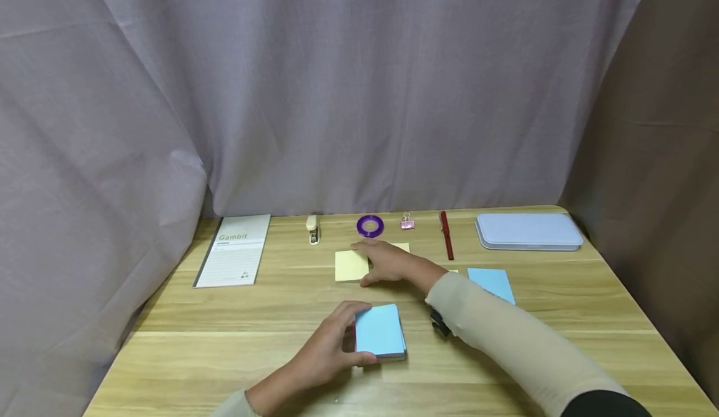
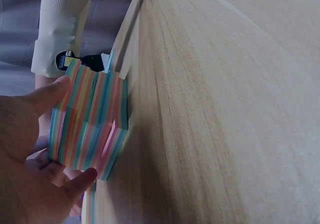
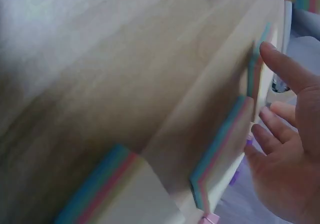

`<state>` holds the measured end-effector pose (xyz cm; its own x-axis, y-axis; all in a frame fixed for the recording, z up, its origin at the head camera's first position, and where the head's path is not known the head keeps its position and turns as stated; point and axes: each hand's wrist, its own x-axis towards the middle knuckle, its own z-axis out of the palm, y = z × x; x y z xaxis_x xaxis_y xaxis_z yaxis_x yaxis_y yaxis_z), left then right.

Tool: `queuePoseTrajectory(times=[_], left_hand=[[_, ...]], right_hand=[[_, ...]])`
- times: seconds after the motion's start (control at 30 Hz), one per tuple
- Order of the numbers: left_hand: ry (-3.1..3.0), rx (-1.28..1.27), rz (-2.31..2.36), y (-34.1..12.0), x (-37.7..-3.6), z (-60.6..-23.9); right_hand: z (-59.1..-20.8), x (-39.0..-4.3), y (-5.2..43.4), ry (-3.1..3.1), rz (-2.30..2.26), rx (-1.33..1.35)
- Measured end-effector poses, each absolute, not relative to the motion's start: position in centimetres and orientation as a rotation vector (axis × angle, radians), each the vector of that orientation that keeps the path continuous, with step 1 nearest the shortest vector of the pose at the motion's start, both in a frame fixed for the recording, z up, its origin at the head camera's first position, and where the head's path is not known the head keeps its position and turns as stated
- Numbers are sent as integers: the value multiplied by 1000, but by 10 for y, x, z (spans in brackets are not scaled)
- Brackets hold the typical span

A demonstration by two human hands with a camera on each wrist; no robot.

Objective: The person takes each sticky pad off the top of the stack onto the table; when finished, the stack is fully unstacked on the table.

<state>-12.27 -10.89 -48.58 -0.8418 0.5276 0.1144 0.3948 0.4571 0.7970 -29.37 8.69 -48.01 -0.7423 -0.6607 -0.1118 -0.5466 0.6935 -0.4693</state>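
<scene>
Pad position: a thick block of sticky notes [image 1: 379,331], blue on top and striped in many colours on its sides, was seen near the front of the wooden table [image 1: 224,342], close to the person.
Pad and left hand: the left hand [image 1: 328,349] was placed on the left side of the block; in the left wrist view the thumb and fingers were curled around its striped edges [image 2: 90,124], so the block was grasped.
Yellow note: a single yellow sheet [image 1: 351,265] was laid flat farther back, beyond the block, about in the middle of the table.
Right hand: the right hand [image 1: 387,262] was stretched forward over the right edge of the yellow sheet, fingers nearly straight and loose; nothing was gripped. If the fingertips really pressed on the sheet could not be told surely.
Nearer hand: the block was nearer to the left hand, the yellow sheet nearer to the right hand.
Long axis: the block was almost square, so no clear long axis was found; its sides were slightly turned from the table edge.
Other sheets: a blue sheet [image 1: 492,283] was laid to the right of the right forearm, apart from the block.
Back row: a notepad [image 1: 234,250], a small stapler [image 1: 312,229], a purple tape roll [image 1: 370,225], a pink clip [image 1: 407,221], a red pen [image 1: 446,235] and a pale flat case [image 1: 528,230] were lined along the far edge.
</scene>
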Motion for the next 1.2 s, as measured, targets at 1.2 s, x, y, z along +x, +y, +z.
queuePoseTrajectory(times=[1.2], left_hand=[[2566,876,1271,-113,-122,-492]], right_hand=[[-461,-133,140,2623,-897,-1054]])
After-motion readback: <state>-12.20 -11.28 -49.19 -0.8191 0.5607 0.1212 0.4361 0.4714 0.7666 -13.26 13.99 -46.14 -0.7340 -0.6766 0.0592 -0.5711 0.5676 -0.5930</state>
